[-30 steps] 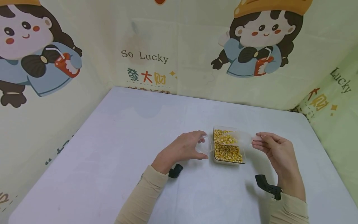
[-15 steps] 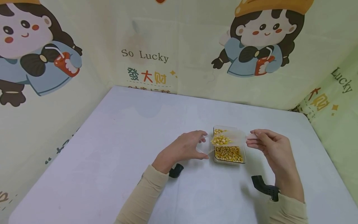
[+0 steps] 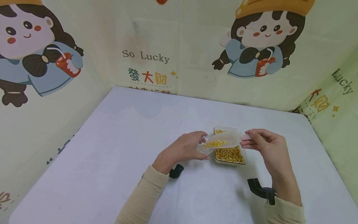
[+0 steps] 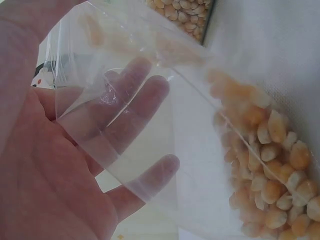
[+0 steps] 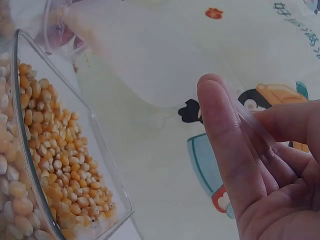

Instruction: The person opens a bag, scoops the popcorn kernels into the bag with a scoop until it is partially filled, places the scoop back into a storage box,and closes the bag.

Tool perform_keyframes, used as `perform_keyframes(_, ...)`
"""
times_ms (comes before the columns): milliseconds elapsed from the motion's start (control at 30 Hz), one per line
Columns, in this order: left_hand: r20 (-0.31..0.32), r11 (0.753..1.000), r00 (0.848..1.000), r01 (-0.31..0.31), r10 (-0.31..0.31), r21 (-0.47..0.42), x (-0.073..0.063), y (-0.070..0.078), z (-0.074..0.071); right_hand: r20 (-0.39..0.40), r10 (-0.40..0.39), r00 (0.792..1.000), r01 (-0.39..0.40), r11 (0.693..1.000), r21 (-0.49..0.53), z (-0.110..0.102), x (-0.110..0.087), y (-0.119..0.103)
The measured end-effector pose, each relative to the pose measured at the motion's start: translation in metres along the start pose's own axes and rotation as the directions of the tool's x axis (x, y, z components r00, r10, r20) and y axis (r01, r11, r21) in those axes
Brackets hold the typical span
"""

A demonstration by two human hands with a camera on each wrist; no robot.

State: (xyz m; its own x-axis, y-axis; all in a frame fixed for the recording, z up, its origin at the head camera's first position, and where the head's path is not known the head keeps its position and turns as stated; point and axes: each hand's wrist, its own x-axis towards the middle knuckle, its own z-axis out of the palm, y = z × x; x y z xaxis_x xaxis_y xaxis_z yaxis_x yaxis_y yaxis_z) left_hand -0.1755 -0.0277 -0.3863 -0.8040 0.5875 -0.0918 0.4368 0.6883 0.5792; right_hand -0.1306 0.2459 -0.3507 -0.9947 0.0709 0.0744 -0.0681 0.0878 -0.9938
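Box (image 3: 230,163) on white tabletop (image 3: 134,146): clear, rigid, rect., dark rim line, full of smooth yellow/cream corn kernels (image 3: 229,154). Scoop (image 3: 233,138): translucent, matte, trough-shaped, tilted above the box w/ some kernels in it, tip by the mouth of a bag (image 3: 204,150) just L of box. Bag = thin, crinkly clear film, kernels heaped inside (L wrist view). L hand (image 3: 180,147), L of box: thumb & fingers wide apart, curved round bag, holding it. R hand (image 3: 269,146), R of box: narrow pinch on scoop's slim end, btwn thumb & fingers.
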Motion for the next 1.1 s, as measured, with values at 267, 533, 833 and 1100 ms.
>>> perform_keyframes(267, -0.013, 1.000, 1.000, -0.027, 0.027, -0.010, 0.000, -0.001, -0.001, 0.017, -0.046, 0.999, 0.047, 0.999, -0.007, 0.002, -0.001, -0.003)
perform_keyframes(533, -0.016, 0.999, 1.000, -0.022, 0.021, -0.024, 0.000, -0.001, 0.000, -0.016, -0.032, 0.999, 0.031, 0.997, -0.065, -0.001, -0.003, -0.002)
perform_keyframes(833, -0.011, 1.000, 1.000, -0.015, 0.015, -0.020, -0.001, -0.001, 0.000, -0.041, -0.050, 0.998, 0.049, 0.999, -0.022, -0.007, -0.003, -0.003)
perform_keyframes(1100, -0.008, 0.999, 0.999, -0.031, 0.031, -0.024, -0.001, -0.002, -0.002, -0.073, -0.083, 0.994, 0.091, 0.989, 0.119, -0.020, -0.004, -0.002)
